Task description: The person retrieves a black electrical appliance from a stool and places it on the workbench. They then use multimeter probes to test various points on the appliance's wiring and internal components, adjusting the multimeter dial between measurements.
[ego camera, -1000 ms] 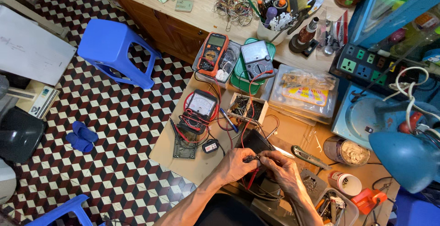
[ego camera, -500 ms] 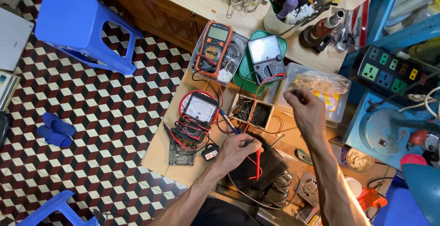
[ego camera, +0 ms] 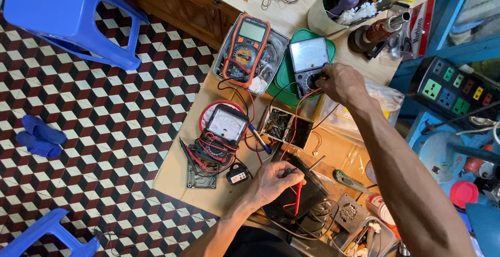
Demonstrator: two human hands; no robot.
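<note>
Hands are working apart over a cluttered cardboard sheet (ego camera: 177, 168). Right hand (ego camera: 338, 82) is closing its fingertips on the selector dial of the grey analog multimeter (ego camera: 308, 59), which is lying on a green plastic lid. Left hand (ego camera: 273, 181), nearer the person than that meter, is pinching a red test probe (ego camera: 297, 197) against a flat black device (ego camera: 297, 197), fingers shut around the probe's shaft.

Risk, as judged: with attention split, the probe tip could be slipping off its contact point; red and black leads are trailing loosely between meter and device and could be snagging on the small open box of parts (ego camera: 285, 127).

Materials: the meter has a glossy glass face. Left of it, an orange rubber-cased digital multimeter (ego camera: 246, 48) is resting in a clear tray.
</note>
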